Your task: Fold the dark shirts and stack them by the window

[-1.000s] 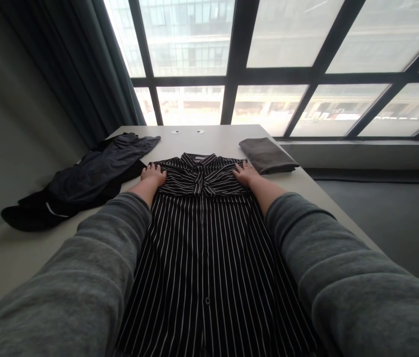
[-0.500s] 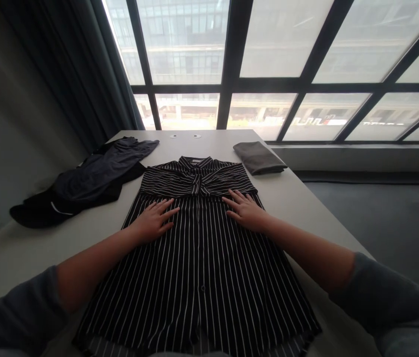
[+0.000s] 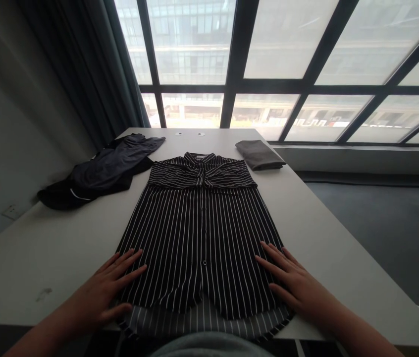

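A black shirt (image 3: 202, 223) with white stripes lies front up on the white table (image 3: 324, 258), its collar pointing away from me. Both sleeves are folded across the chest and meet near the middle. The rounded hem comes close to the table's near edge, and the inside of the back panel shows below the front. My left hand (image 3: 107, 287) rests with spread fingers on the lower left side of the shirt. On the opposite side, my right hand (image 3: 293, 282) lies with fingers apart over the lower right edge. Neither hand grips the cloth.
A loose pile of dark clothes (image 3: 101, 171) lies at the table's left side. A folded grey cloth (image 3: 259, 154) is at the back right. Behind the table stand large framed windows (image 3: 269, 49) and a dark curtain (image 3: 83, 69).
Both hands have slid from the shirt's chest down towards its hem and moved farther apart. The shirt's lower part looks flatter, and the view has shifted slightly.
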The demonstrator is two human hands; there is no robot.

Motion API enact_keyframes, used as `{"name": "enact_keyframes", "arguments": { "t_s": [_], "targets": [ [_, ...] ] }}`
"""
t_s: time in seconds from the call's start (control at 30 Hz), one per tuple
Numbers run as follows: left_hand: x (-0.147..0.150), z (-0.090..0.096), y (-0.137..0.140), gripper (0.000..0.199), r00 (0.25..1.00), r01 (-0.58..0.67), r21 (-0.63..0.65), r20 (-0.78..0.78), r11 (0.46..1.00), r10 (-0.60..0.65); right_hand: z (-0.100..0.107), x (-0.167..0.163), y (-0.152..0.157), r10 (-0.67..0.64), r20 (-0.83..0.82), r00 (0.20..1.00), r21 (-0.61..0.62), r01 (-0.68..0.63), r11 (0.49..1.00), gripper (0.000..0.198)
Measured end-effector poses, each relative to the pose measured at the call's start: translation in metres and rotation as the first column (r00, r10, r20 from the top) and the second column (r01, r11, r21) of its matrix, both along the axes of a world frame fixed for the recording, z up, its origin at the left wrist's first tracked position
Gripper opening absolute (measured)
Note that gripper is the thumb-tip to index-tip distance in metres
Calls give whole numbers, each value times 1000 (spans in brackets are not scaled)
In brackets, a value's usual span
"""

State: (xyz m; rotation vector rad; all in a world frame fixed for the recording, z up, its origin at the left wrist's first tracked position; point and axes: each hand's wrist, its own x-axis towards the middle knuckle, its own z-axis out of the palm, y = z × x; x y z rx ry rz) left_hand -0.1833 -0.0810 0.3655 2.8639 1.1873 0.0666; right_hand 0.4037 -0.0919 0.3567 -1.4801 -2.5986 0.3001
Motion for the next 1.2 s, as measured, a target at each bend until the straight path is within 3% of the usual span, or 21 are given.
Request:
{"name": "enact_keyframes", "arguments": {
  "t_s": [0.23, 0.37, 0.5, 0.77, 0.9, 1.0, 1.1, 1.2],
  "targets": [
    [0, -1, -30, 89, 999, -5, 93, 32, 996, 2, 8, 5, -34, 25, 24, 999, -27, -24, 999, 73],
    [1, -9, -52, 79, 996, -44, 155, 83, 987, 32, 11, 5, -58, 97, 33, 995, -28, -96, 995, 88],
    [2, -18, -64, 69, 992, -60, 222, 124, 973, 32, 3, 4, -72, 95, 52, 994, 58, -98, 994, 92],
    [3, -25, -69, 51, 969, -74, 205, 247, 976, 21, -7, -1, -75, 152, 16, 988, 363, -148, 920, 69],
    [8, -23, -73, 36, 933, -136, 138, 350, 981, 80, -7, -8, -80, 177, -15, 984, 457, -151, 877, 51],
    [11, -14, -70, 23, 901, -210, 28, 395, 977, 182, -6, -13, -81, 179, -91, 980, 441, -122, 889, 39],
    [11, -6, -65, 22, 874, -259, -75, 405, 963, 267, -3, -15, -79, 126, -180, 976, 382, -49, 923, 31],
    [6, -3, -62, 24, 877, -285, -88, 379, 954, 297, -1, -12, -77, 86, -229, 970, 337, -4, 942, 27]
  ]
}}
